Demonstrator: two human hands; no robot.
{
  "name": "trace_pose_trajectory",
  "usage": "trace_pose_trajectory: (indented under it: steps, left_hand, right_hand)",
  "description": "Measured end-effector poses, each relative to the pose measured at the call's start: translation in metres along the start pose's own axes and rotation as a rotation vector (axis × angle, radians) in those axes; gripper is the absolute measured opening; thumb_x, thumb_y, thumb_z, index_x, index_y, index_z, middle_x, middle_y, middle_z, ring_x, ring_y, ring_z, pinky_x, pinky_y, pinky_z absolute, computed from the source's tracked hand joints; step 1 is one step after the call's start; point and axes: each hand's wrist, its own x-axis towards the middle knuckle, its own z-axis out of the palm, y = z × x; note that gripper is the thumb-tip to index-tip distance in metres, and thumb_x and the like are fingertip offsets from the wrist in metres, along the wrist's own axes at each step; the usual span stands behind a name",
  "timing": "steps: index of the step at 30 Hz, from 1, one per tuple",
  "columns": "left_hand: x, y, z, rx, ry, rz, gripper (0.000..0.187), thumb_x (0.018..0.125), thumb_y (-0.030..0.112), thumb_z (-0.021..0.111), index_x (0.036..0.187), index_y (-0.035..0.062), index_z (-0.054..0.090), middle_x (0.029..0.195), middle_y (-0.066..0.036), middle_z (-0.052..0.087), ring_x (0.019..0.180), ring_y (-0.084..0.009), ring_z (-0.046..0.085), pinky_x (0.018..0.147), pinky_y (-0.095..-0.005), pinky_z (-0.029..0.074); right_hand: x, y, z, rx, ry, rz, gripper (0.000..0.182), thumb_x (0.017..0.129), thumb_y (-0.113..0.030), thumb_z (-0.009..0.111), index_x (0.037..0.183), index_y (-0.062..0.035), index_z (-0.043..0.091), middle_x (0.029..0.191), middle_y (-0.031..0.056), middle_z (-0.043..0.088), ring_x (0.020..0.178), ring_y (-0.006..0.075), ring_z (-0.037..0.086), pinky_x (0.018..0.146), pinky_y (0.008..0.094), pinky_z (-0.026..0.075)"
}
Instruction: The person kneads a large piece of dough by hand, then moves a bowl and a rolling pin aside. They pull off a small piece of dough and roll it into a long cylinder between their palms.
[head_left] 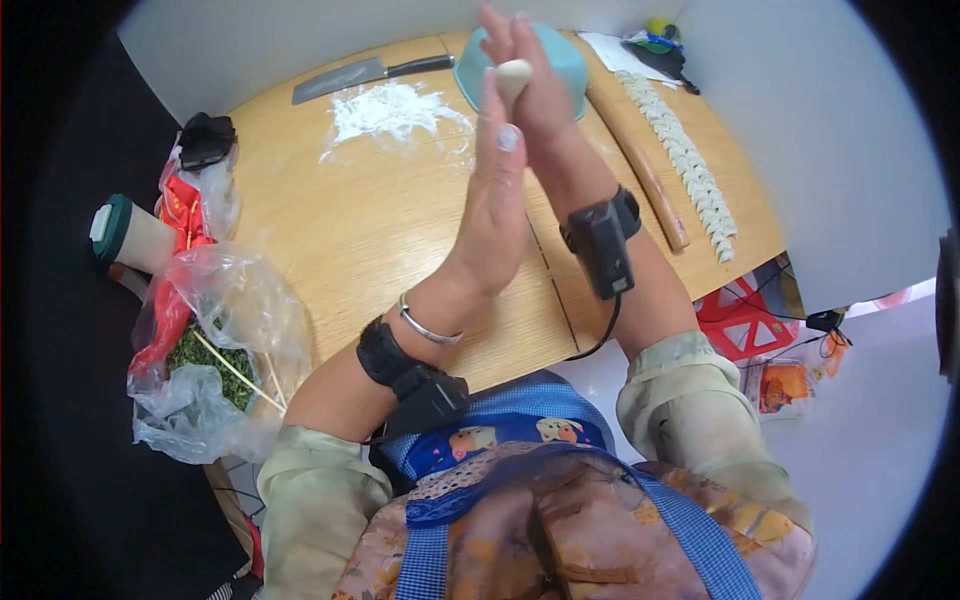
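Observation:
A small pale piece of dough [514,76] sits between my two raised palms, with its rounded end showing at the top. My left hand [491,205] is held upright with fingers stretched, its palm against one side of the dough. Behind it, my right hand [545,95] faces it from the other side, fingers extended and slightly blurred. Part of the dough is hidden between the hands. Just beyond them stands a turquoise bowl [567,62], partly covered by my right hand. White flour [392,112] is spread on the wooden table [350,220] to the left.
A cleaver [345,78] lies at the back left. To the right are a rolling pin [640,170] and a long row of pale folded dough pieces [685,160]. A plastic bag with chopped greens [215,365] and a cup [135,237] stand at the left edge.

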Motion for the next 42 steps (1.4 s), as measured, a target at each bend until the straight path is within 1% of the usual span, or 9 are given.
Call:
trace_pose_trajectory:
  steps: [2, 7, 12, 14, 19, 29, 31, 35, 42]
  left_hand:
    - [0.008, 0.009, -0.005, -0.133, 0.038, -0.078, 0.061, 0.107, 0.042, 0.018, 0.154, 0.0043, 0.014, 0.159, -0.008, 0.022, 0.146, -0.0226, 0.021, 0.119, -0.0326, 0.016]
    - [0.035, 0.040, -0.047, -0.257, 0.310, -0.416, 0.055, 0.107, 0.035, 0.024, 0.155, 0.0084, 0.018, 0.160, -0.010, 0.022, 0.144, -0.0255, 0.026, 0.114, -0.0336, 0.027]
    - [0.031, 0.017, -0.055, 0.012, 0.129, -0.010, 0.057, 0.106, 0.030, 0.024, 0.153, 0.0008, 0.015, 0.160, -0.014, 0.018, 0.147, -0.0279, 0.020, 0.119, -0.0350, 0.016]
    - [0.018, 0.017, -0.034, 0.095, 0.074, 0.087, 0.056, 0.106, 0.030, 0.024, 0.153, 0.0000, 0.015, 0.160, -0.015, 0.017, 0.147, -0.0277, 0.018, 0.119, -0.0348, 0.015]
    - [0.005, 0.029, 0.001, 0.256, 0.009, 0.311, 0.056, 0.107, 0.029, 0.024, 0.153, -0.0014, 0.015, 0.160, -0.017, 0.016, 0.149, -0.0272, 0.012, 0.120, -0.0344, 0.013]
    - [0.041, 0.050, -0.058, -0.336, 0.222, -0.221, 0.054, 0.106, 0.027, 0.029, 0.151, -0.0024, 0.022, 0.159, -0.016, 0.021, 0.146, -0.0263, 0.023, 0.119, -0.0343, 0.019]
    - [0.028, 0.064, -0.039, -0.332, 0.151, -0.291, 0.056, 0.106, 0.030, 0.027, 0.152, -0.0026, 0.018, 0.159, -0.016, 0.019, 0.147, -0.0265, 0.020, 0.120, -0.0349, 0.016]
    - [0.009, 0.057, -0.009, 0.044, -0.029, 0.040, 0.063, 0.107, 0.039, 0.021, 0.153, -0.0013, 0.011, 0.161, -0.014, 0.013, 0.149, -0.0250, 0.011, 0.120, -0.0328, 0.010]
    - [0.029, 0.065, -0.041, -0.305, 0.140, -0.267, 0.061, 0.106, 0.036, 0.025, 0.152, -0.0028, 0.015, 0.160, -0.017, 0.016, 0.147, -0.0268, 0.018, 0.120, -0.0333, 0.014]
  right_hand:
    - [-0.015, 0.002, 0.005, -0.487, -0.254, -0.295, 0.065, 0.106, -0.046, 0.014, 0.152, -0.0020, 0.023, 0.158, 0.0122, 0.023, 0.147, 0.0227, 0.020, 0.119, 0.0335, 0.016]
    - [-0.109, 0.020, 0.047, -0.352, -0.309, -0.259, 0.067, 0.104, -0.045, 0.027, 0.154, -0.0009, 0.013, 0.161, 0.0197, 0.010, 0.149, 0.0319, 0.010, 0.119, 0.0392, 0.013]
    - [-0.095, 0.008, 0.058, -0.264, -0.238, -0.249, 0.072, 0.104, -0.047, 0.027, 0.153, 0.0025, 0.008, 0.160, 0.0192, 0.009, 0.150, 0.0304, 0.005, 0.120, 0.0397, 0.008]
    - [-0.050, 0.004, 0.035, -0.217, -0.162, -0.197, 0.070, 0.104, -0.052, 0.021, 0.153, -0.0015, 0.019, 0.154, 0.0118, 0.026, 0.144, 0.0238, 0.023, 0.116, 0.0338, 0.019]
    - [-0.016, -0.019, 0.025, -0.171, -0.110, -0.205, 0.064, 0.106, -0.046, 0.019, 0.152, -0.0016, 0.021, 0.155, 0.0123, 0.027, 0.140, 0.0243, 0.030, 0.116, 0.0327, 0.020]
    - [-0.116, 0.000, 0.073, -0.532, -0.286, -0.357, 0.071, 0.104, -0.046, 0.021, 0.153, 0.0042, 0.005, 0.161, 0.0184, 0.004, 0.149, 0.0309, 0.005, 0.120, 0.0401, 0.008]
    - [-0.084, -0.008, 0.071, -0.413, -0.171, -0.353, 0.071, 0.104, -0.047, 0.022, 0.153, 0.0039, 0.010, 0.160, 0.0192, 0.014, 0.149, 0.0302, 0.012, 0.119, 0.0382, 0.012]
    - [-0.035, -0.046, 0.057, -0.214, -0.005, -0.171, 0.068, 0.105, -0.046, 0.023, 0.151, 0.0049, 0.019, 0.154, 0.0186, 0.030, 0.144, 0.0261, 0.025, 0.117, 0.0339, 0.019]
    - [-0.109, -0.006, 0.075, -0.354, -0.150, -0.374, 0.064, 0.105, -0.039, 0.029, 0.150, 0.0058, 0.020, 0.152, 0.0221, 0.032, 0.142, 0.0282, 0.030, 0.115, 0.0357, 0.024]
